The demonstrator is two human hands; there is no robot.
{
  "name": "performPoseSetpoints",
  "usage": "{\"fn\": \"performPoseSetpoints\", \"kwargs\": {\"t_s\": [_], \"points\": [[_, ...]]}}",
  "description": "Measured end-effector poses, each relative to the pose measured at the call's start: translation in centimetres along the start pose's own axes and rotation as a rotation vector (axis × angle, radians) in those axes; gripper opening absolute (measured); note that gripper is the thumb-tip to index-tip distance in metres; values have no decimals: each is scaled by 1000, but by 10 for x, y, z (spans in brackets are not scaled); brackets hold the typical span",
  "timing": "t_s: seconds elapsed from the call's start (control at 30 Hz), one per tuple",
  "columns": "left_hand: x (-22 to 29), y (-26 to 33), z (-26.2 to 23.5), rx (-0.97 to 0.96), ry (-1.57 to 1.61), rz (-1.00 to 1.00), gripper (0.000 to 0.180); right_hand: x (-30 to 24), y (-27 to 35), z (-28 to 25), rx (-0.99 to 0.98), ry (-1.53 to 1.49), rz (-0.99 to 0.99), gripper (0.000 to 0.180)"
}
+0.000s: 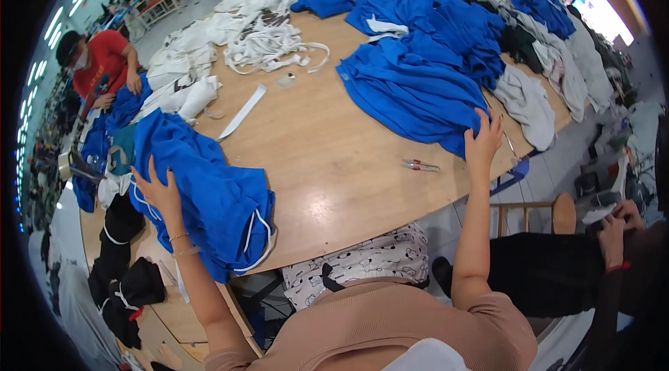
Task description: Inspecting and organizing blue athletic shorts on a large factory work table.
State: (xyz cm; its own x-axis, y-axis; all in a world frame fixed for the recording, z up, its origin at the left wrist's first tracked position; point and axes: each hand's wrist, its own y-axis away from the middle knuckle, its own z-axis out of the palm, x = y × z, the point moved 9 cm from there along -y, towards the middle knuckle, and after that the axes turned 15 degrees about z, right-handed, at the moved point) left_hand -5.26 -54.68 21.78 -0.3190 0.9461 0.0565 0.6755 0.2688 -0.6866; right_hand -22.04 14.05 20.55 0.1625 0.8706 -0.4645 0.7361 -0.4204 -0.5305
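Observation:
My left hand [159,193], fingers spread, rests against a blue garment [202,176] with white drawstrings at the left side of the table. My right hand [484,140] is at the near right edge of a blue garment [418,92] with gathered folds. Its fingers are apart and curved, the tips touching the cloth. A pair of thread snips [420,165] lies on the wooden table [320,190], left of my right hand.
White cloth pieces [188,43] and a heap of white straps [268,47] lie at the far left; a white strip [242,113] lies nearer. Black bundles [125,287] sit at lower left. A red-shirted person [104,64] handles blue cloth. At right are a wooden stool [563,214] and another person's hands [617,232].

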Motion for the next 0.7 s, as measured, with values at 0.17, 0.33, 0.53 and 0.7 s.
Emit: {"fn": "performPoseSetpoints", "kwargs": {"t_s": [0.17, 0.33, 0.53, 0.7], "points": [[34, 4, -20, 46, 120, 116, 40, 64, -11, 12, -51, 150, 179, 64], [65, 16, -35, -13, 255, 41, 35, 104, -21, 28, -178, -153, 71, 74], [101, 26, -49, -52, 390, -57, 31, 118, -39, 24, -154, -260, 212, 34], [136, 25, -49, -61, 574, -18, 31, 58, -90, -5, 96, -46, 3, 30]]}}
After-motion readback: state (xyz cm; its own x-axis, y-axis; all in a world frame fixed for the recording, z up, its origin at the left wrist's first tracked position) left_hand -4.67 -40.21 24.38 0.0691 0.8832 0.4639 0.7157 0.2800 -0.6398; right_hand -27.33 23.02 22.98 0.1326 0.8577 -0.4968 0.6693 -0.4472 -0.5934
